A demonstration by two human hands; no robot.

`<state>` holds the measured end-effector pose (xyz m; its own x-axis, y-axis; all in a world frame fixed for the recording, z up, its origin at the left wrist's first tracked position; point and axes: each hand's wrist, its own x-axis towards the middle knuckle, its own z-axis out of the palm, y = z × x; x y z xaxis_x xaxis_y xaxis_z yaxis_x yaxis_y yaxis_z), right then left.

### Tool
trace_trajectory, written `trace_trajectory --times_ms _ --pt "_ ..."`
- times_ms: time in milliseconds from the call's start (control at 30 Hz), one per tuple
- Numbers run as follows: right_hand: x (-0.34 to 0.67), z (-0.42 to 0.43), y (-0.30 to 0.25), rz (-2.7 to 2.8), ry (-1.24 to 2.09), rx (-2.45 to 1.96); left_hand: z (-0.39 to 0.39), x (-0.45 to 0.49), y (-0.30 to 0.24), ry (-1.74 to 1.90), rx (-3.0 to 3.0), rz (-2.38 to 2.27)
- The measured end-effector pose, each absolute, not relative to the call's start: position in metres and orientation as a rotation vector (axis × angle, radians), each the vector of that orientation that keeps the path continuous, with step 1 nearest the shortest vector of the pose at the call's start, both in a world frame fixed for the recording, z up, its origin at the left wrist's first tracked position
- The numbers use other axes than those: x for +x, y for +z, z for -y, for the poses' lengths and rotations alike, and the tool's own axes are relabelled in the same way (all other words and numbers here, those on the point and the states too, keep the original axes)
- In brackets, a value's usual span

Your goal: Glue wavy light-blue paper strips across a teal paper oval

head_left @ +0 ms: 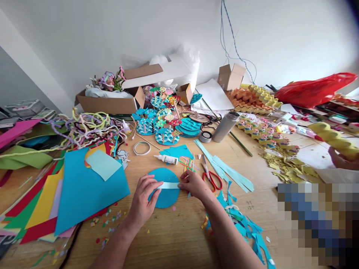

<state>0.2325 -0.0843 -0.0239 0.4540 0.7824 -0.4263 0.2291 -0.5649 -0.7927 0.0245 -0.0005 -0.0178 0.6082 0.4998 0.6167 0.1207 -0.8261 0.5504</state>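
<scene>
A round blue disc (165, 201) lies on the wooden table in front of me. Across it runs a short pale-blue paper strip (170, 185). My left hand (145, 192) pinches the strip's left end between thumb and fingers. At the other end, my right hand (192, 184) closes on the strip near the disc's right edge. Just beyond the disc a white glue bottle (166, 159) lies on its side over blue paper scraps (182, 151). Red-handled scissors (212, 181) and a craft knife (206, 166) rest right of my right hand.
Stacked coloured sheets (92, 190) are at left, longer pale strips (231, 172) at right. Blue offcuts (241, 220) lie near my right forearm. Behind stand finished paper pieces (166, 136), a tape roll (205, 136) and a grey flask (226, 127). Another person's hand (340, 158) holds yellow wavy material.
</scene>
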Motion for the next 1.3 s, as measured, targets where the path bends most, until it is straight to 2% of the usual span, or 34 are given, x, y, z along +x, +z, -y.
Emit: trace_trajectory --times_ms 533,1300 --pt "0.234 0.083 -0.029 0.879 0.996 -2.079 0.001 0.023 -0.019 1.096 2.368 -0.488" --pt "0.231 0.083 -0.015 0.901 1.069 -2.023 0.0 0.023 -0.02 1.079 2.355 -0.488"
